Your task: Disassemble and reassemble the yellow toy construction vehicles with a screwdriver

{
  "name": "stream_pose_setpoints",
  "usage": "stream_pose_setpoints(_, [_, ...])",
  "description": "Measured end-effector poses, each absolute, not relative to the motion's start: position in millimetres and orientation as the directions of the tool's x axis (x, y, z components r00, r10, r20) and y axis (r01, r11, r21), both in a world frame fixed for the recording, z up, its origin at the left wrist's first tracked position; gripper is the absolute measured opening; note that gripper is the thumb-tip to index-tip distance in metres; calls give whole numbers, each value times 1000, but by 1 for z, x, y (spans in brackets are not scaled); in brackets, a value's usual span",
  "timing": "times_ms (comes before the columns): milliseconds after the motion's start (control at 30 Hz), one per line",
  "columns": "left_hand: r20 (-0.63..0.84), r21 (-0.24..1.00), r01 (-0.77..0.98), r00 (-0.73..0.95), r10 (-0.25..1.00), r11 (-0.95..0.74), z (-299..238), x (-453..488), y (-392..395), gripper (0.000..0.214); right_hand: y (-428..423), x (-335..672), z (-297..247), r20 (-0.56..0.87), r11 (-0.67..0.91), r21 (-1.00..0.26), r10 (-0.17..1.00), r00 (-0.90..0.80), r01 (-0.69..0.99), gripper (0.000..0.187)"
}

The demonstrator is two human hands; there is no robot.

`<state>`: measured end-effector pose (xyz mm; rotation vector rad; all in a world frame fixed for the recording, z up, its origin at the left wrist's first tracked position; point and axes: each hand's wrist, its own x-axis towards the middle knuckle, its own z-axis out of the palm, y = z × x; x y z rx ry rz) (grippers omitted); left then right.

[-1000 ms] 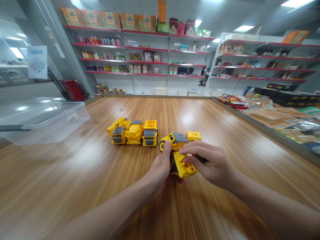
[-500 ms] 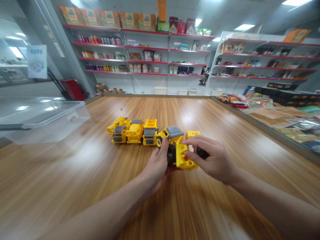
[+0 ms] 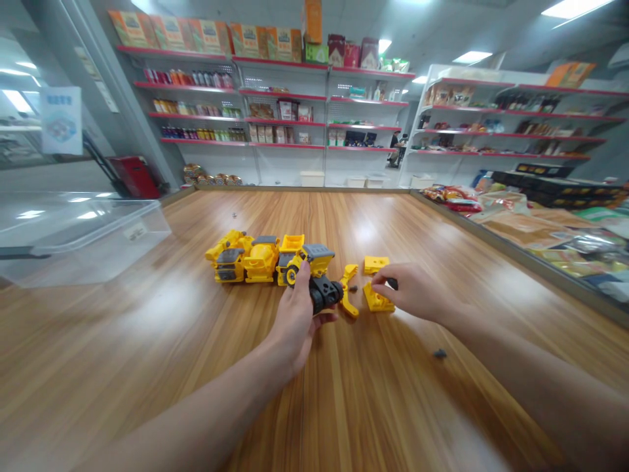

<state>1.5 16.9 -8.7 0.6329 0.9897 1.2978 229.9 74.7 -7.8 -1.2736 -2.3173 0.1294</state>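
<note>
My left hand (image 3: pixel 293 319) grips a yellow toy truck with a grey cab (image 3: pixel 314 271) and a black roller, holding it beside a row of three yellow toy vehicles (image 3: pixel 250 256) on the wooden table (image 3: pixel 147 341). A yellow forked arm (image 3: pixel 350 290) lies just right of the roller. My right hand (image 3: pixel 411 291) rests on the table with its fingers curled, pinching a flat yellow toy part (image 3: pixel 377 299); something dark shows at its fingertips. Another yellow block (image 3: pixel 376 264) lies a little farther back.
A small dark piece (image 3: pixel 439 353) lies on the table near my right forearm. A clear plastic bin (image 3: pixel 78 233) stands at the left. Packaged goods (image 3: pixel 540 229) fill a lower counter at the right. Store shelves (image 3: pixel 295 98) line the back wall.
My left hand slid the toy truck left, up against the row of vehicles. The yellow part came off the truck and my right hand set it down on the table.
</note>
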Motion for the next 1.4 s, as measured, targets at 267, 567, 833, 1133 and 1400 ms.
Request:
stream_pose_setpoints(267, [-225, 825, -524, 41, 974, 212, -12, 0, 18, 49, 121, 273, -35, 434, 471, -325, 844, -313, 820, 33])
stream_pose_setpoints(567, [-200, 656, -716, 138, 970, 237, -1, -1, 15, 41, 122, 268, -31, 438, 478, -336, 842, -315, 811, 30])
stream_pose_setpoints(833, [-145, 658, -735, 88, 986, 162, -1, 1, 17, 41, 54, 212, 6, 627, 671, -380, 693, -356, 637, 34])
stream_pose_setpoints(1133, [32, 754, -656, 67, 997, 20, -12, 5, 12, 57, 35, 194, 7, 608, 773, -362, 619, -496, 521, 32])
stream_pose_setpoints(1400, [-34, 780, -625, 9, 999, 32, -11, 3, 14, 52, 77, 227, -11, 552, 544, -345, 777, -303, 765, 27])
